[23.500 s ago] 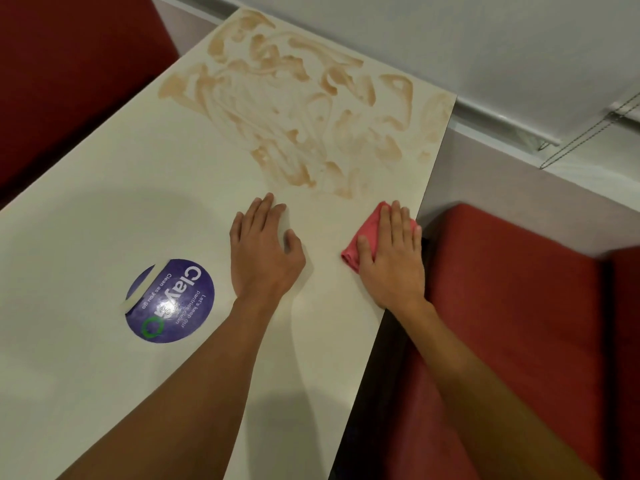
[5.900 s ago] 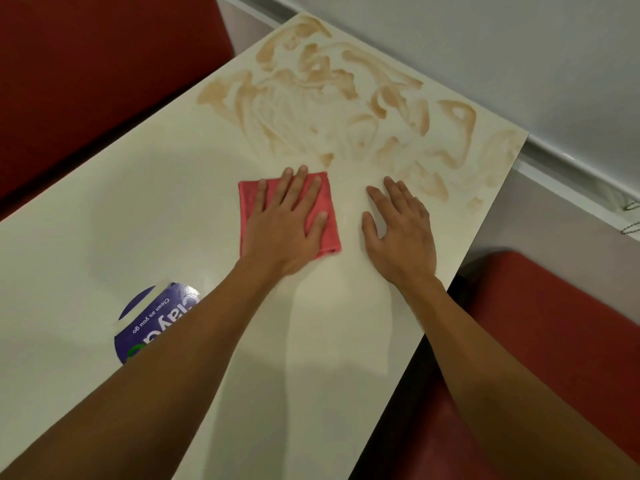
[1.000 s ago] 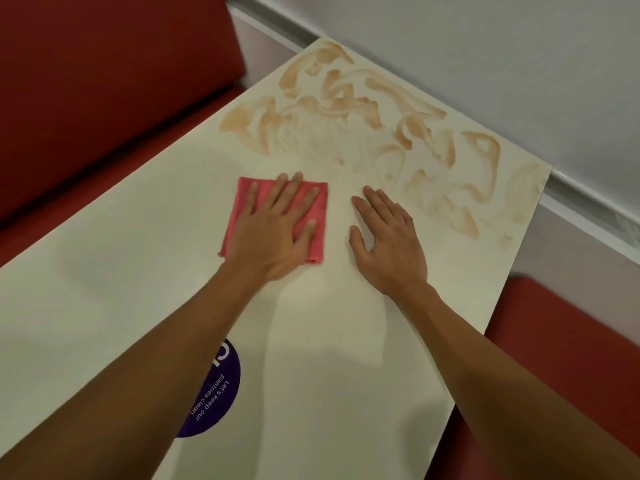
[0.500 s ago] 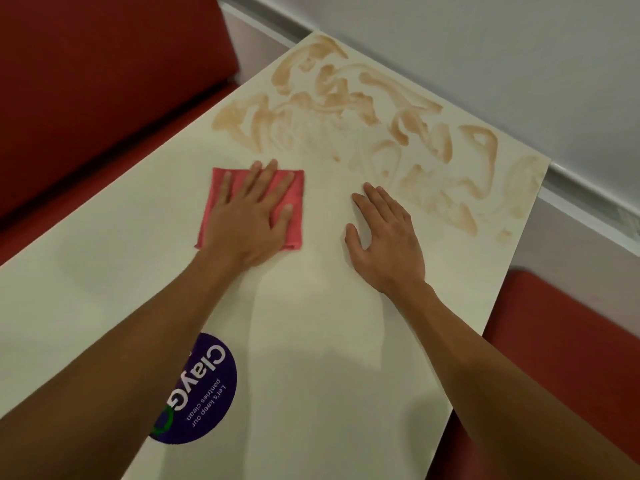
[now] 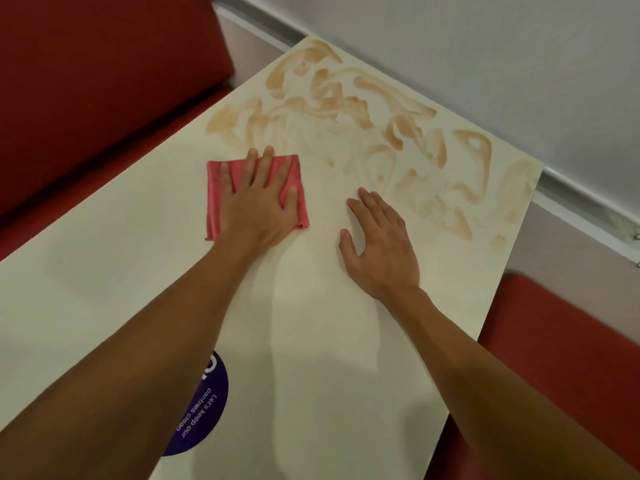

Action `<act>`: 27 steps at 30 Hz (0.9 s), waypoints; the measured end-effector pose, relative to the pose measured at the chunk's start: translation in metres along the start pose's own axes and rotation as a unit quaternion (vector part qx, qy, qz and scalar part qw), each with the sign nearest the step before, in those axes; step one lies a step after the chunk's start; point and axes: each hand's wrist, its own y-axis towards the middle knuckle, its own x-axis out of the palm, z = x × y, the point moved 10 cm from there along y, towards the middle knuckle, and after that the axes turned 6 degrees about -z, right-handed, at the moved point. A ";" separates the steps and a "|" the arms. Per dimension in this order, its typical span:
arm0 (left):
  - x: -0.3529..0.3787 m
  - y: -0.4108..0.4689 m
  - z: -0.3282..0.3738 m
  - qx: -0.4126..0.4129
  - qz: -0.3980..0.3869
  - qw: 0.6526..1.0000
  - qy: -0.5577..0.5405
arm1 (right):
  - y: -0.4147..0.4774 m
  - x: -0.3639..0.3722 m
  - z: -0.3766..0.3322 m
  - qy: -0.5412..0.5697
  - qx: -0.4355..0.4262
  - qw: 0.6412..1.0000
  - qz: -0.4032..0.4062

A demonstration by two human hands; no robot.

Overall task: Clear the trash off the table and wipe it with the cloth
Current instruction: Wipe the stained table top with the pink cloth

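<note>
cloth point(image 5: 215, 202) partly under left hand point(image 5: 258, 211)

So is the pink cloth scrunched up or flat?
Flat: the cloth lies as a smooth rectangle on the table, pressed under the straight fingers of the left hand.

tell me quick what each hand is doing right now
Left hand: open, fingers flat, pressing the pink cloth on the table.
Right hand: open, flat on the table, holding nothing.
</note>
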 end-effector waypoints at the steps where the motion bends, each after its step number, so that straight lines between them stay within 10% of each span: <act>1: 0.000 0.010 0.014 -0.005 -0.002 1.000 -0.003 | 0.000 0.000 0.000 -0.002 -0.002 1.000 0.000; 9: 0.012 -0.034 0.025 0.111 -0.004 0.994 0.011 | 0.001 0.000 0.001 0.005 -0.005 1.000 0.001; 18: -0.001 -0.010 -0.043 -0.115 0.013 0.993 -0.020 | 0.003 0.002 -0.002 -0.027 -0.018 0.999 -0.012; 23: 0.010 -0.047 -0.027 0.003 0.003 1.000 0.006 | 0.023 0.005 -0.022 -0.003 -0.037 0.999 -0.015; 27: 0.000 -0.050 -0.087 -0.072 0.009 0.997 -0.011 | 0.031 0.016 -0.031 -0.001 -0.051 0.998 -0.036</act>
